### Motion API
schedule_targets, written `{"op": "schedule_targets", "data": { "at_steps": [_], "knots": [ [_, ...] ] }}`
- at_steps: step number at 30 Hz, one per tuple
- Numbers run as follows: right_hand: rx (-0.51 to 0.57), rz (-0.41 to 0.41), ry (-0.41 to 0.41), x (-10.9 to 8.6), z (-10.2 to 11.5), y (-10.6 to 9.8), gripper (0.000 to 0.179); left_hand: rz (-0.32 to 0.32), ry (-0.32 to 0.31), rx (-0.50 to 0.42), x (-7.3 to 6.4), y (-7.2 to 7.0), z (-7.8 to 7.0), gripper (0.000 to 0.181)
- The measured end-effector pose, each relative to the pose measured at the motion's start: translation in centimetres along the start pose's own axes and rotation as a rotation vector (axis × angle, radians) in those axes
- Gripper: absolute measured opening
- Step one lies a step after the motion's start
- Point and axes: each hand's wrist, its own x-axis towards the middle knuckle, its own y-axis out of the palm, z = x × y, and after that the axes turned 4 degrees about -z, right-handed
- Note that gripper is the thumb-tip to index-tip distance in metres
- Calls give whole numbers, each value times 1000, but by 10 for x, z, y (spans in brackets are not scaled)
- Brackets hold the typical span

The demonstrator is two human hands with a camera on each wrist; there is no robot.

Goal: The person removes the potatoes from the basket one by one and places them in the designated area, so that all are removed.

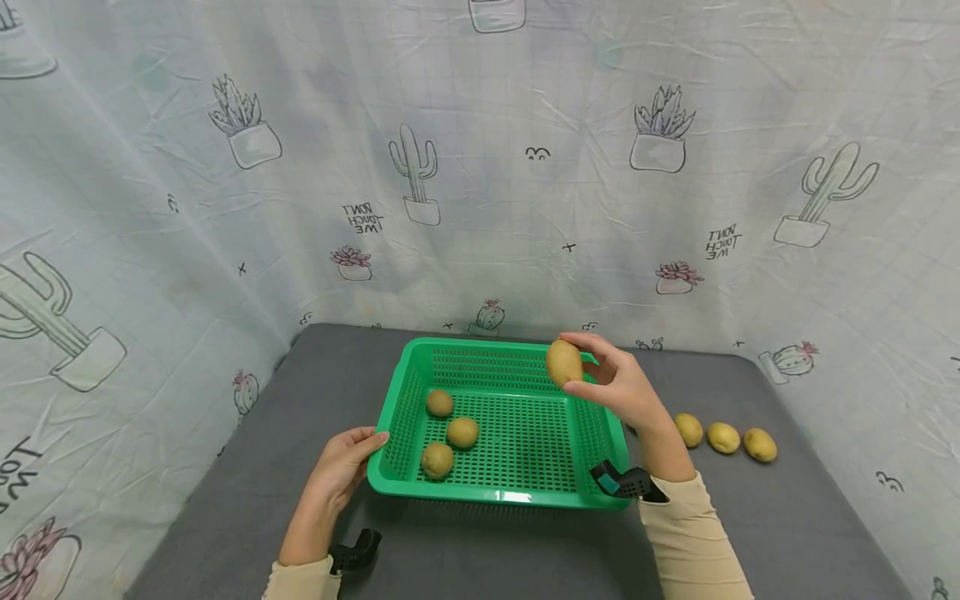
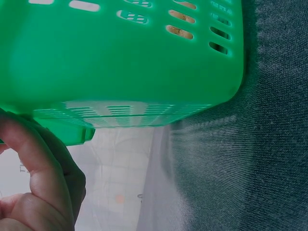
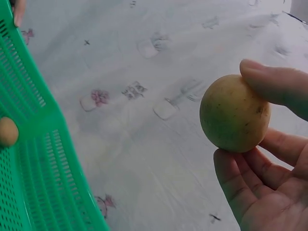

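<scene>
A green slotted plastic basket (image 1: 402, 407) sits on the grey table, with three small brown-yellow potatoes (image 1: 462, 432) in its left half. My right hand (image 1: 617, 385) holds another potato (image 1: 564, 362) between thumb and fingers, above the basket's far right corner. In the right wrist view that potato (image 3: 234, 113) is pinched by the thumb on top and the fingers below. My left hand (image 1: 343, 462) rests against the basket's near left corner; in the left wrist view its fingers (image 2: 36, 163) touch the basket's rim (image 2: 67, 130).
Three more potatoes (image 1: 723, 437) lie in a row on the grey table (image 1: 787, 517) to the right of the basket. A cactus-print cloth (image 1: 480, 167) hangs close behind and on both sides.
</scene>
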Motion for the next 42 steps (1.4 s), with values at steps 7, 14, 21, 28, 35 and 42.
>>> {"op": "schedule_targets", "data": {
  "at_steps": [7,14,21,28,35,42],
  "knots": [
    [43,-38,-33,-28,-1,-22,60,-1,-5,6,-1,0,1,29],
    [73,-106,-31,-54,-8,-39,60,-7,-4,12,1,0,-1,28],
    [69,-177,-55,-78,-25,-52,58,-8,-7,5,1,-1,-1,25],
    [52,-220,-14,-108,-42,-61,57,-19,-15,-1,0,-1,-1,25],
    [21,-289,62,-136,-54,-64,56,-11,-8,28,0,0,-1,32],
    [15,-336,200,-155,-68,-65,56,-14,-7,26,0,1,0,34]
  ]
}}
